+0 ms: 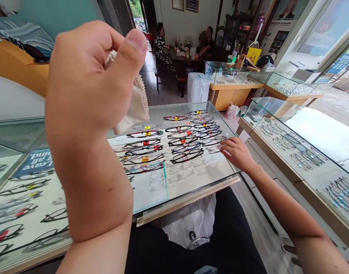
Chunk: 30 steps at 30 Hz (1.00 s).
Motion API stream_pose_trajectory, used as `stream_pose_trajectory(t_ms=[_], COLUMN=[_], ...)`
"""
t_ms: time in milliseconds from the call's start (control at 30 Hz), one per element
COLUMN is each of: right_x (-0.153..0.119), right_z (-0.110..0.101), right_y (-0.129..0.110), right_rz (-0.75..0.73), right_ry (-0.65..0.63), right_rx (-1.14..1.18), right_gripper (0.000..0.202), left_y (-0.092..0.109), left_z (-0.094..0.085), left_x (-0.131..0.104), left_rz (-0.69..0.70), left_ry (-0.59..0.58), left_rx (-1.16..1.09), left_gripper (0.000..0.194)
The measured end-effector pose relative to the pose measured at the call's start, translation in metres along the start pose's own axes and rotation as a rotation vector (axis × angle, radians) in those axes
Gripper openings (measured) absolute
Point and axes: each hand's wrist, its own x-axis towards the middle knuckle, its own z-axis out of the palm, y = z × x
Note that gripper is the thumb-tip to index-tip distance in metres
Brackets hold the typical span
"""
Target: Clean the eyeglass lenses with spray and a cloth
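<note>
Close to the camera, my left hand [91,80] is raised and closed on a beige cleaning cloth [134,108] with a zigzag edge, which hangs down behind the wrist. My right hand [237,152] reaches to the right end of the glass counter, its bent fingers on the end of a thin, pinkish pair of eyeglasses [213,150]. Next to those lie rows of folded eyeglasses, among them a black-framed pair [187,156] at the near end of the middle column. Several carry red, yellow or orange tags. My left forearm hides part of the left column.
The glass counter [203,179] stands before my knees. More eyeglasses lie in a showcase [277,152] at right and in another case [31,186] at left. A silver suitcase [197,87] stands beyond. Two people sit at a dark table [185,62] at the back.
</note>
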Motion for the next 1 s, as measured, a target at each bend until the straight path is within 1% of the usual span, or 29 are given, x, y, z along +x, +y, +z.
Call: stream_pose_trajectory(t_ms=[200, 367, 533, 600, 667, 733, 767, 833, 900, 1000], right_x=[0.006, 0.008, 0.005, 0.003, 0.005, 0.012, 0.019, 0.037, 0.059, 0.088], right_z=[0.008, 0.007, 0.005, 0.002, -0.003, -0.011, -0.015, -0.022, -0.025, -0.022], right_y=[0.004, 0.004, -0.001, -0.002, -0.002, -0.001, 0.001, 0.006, 0.012, 0.019], right_rz=[0.001, 0.000, -0.011, -0.006, 0.023, 0.090, 0.129, 0.178, 0.178, 0.164], right_ry=[-0.048, -0.061, -0.088, -0.072, -0.018, 0.029, 0.030, -0.029, -0.144, -0.320], right_rx=[-0.035, -0.054, -0.050, -0.025, 0.012, 0.034, 0.032, 0.014, -0.003, -0.018], right_gripper=[0.018, 0.018, 0.024, 0.025, 0.023, 0.021, 0.021, 0.021, 0.018, 0.020], left_y=[-0.001, 0.000, 0.002, 0.004, 0.007, 0.011, 0.012, 0.014, 0.014, 0.012], left_z=[-0.001, 0.001, 0.001, 0.000, -0.001, -0.001, 0.000, 0.000, 0.001, 0.001], left_x=[0.000, 0.000, 0.000, -0.001, -0.002, -0.004, -0.004, -0.004, -0.004, -0.002], left_rz=[-0.012, -0.015, -0.021, -0.024, -0.028, -0.024, -0.022, -0.016, -0.019, -0.039], left_ry=[-0.007, -0.022, -0.036, -0.049, -0.059, -0.067, -0.065, -0.057, -0.056, -0.059], left_rx=[0.000, 0.020, 0.015, 0.018, 0.020, 0.023, 0.023, 0.022, 0.023, 0.042], left_gripper=[0.041, 0.042, 0.043, 0.044, 0.042, 0.041, 0.041, 0.040, 0.039, 0.038])
